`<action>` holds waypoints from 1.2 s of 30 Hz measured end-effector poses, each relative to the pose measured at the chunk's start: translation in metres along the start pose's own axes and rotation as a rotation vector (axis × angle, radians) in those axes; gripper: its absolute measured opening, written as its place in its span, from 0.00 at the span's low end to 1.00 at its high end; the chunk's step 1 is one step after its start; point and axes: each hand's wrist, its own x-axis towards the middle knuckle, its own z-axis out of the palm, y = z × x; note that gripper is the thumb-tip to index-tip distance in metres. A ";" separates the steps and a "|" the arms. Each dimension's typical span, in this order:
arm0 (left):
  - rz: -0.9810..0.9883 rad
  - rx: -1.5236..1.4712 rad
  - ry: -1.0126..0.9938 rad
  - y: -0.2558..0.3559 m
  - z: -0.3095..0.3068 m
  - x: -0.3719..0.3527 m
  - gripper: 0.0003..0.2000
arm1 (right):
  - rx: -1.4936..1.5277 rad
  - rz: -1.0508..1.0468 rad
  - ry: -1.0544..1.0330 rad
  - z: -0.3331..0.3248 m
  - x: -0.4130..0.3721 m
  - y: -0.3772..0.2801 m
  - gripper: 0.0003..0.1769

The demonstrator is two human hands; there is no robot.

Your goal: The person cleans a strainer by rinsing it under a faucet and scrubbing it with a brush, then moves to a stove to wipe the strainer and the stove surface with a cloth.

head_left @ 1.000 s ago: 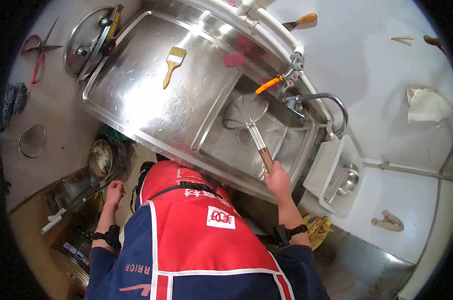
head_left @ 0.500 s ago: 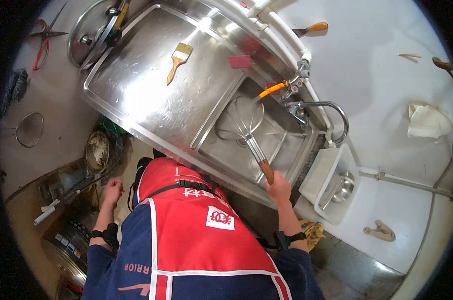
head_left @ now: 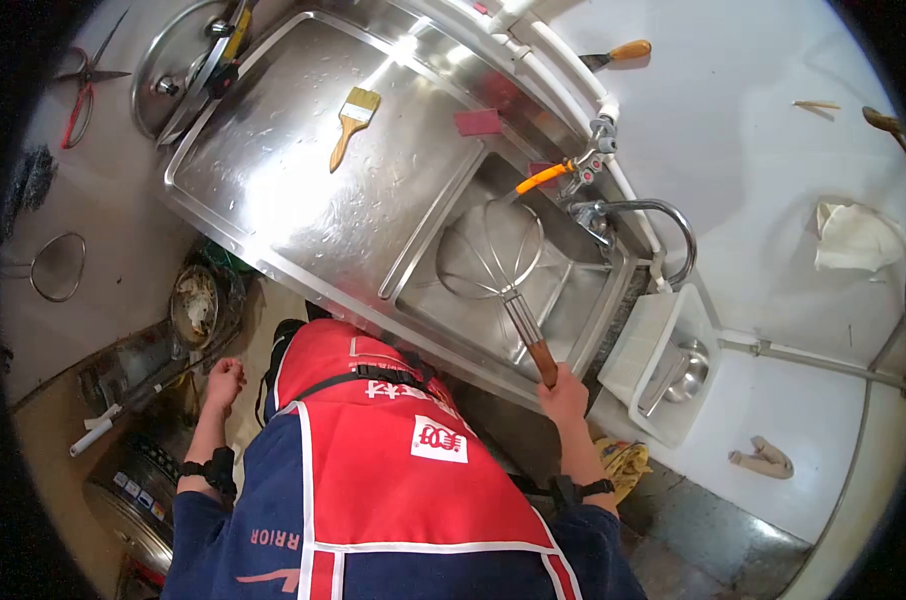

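Note:
My right hand (head_left: 563, 395) is wrapped round the wooden handle of a large wire whisk (head_left: 526, 326). The whisk's loops reach over the basin of the stainless steel sink (head_left: 583, 310), below an orange hose (head_left: 545, 178) on the tap. Out to the side of my body, my left hand (head_left: 226, 380) is closed in a loose fist with nothing visible in it. On the metal drainboard (head_left: 273, 140) lies a flat brush (head_left: 355, 118) with a wooden handle. A pink sponge-like block (head_left: 477, 122) rests near the basin's back corner.
A curved faucet (head_left: 673, 215) and white pipes (head_left: 563, 75) run along the back. Right of the sink, a white plastic tub (head_left: 653, 365) holds a metal bowl (head_left: 688, 372). Pot lids (head_left: 178, 80), red-handled scissors (head_left: 85, 90) and a strainer (head_left: 58, 268) are at the left.
My right hand has shifted slightly right and down, bringing the whisk with it. Its wire loops now show wider and turned at another angle. My left hand has hardly moved.

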 end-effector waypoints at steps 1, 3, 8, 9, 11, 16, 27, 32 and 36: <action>0.001 0.000 0.000 -0.001 0.000 0.001 0.06 | 0.000 -0.001 0.004 0.001 0.000 0.002 0.20; -0.009 -0.028 0.001 -0.004 -0.001 0.002 0.06 | 0.004 -0.002 -0.001 0.004 0.001 0.004 0.21; 0.008 -0.054 0.005 -0.008 -0.003 0.001 0.05 | 0.029 -0.015 0.008 0.007 0.011 -0.005 0.21; 0.007 -0.051 0.004 -0.009 -0.003 0.000 0.05 | 0.050 0.000 0.013 0.007 0.014 -0.009 0.20; 0.021 -0.062 0.004 -0.010 -0.003 -0.001 0.05 | 0.072 0.013 0.020 0.011 0.018 -0.015 0.19; 0.040 -0.059 0.003 -0.018 -0.005 0.002 0.05 | 0.177 0.140 0.026 0.014 0.022 -0.039 0.15; 0.071 -0.087 -0.007 -0.016 -0.001 0.014 0.06 | 0.360 0.165 0.046 0.034 0.025 -0.065 0.16; 0.052 -0.071 -0.012 -0.005 -0.002 0.009 0.06 | 0.456 0.097 0.121 0.040 -0.002 -0.052 0.16; 0.054 -0.047 -0.027 -0.010 -0.001 0.008 0.07 | 0.371 0.127 0.111 0.045 -0.031 -0.041 0.17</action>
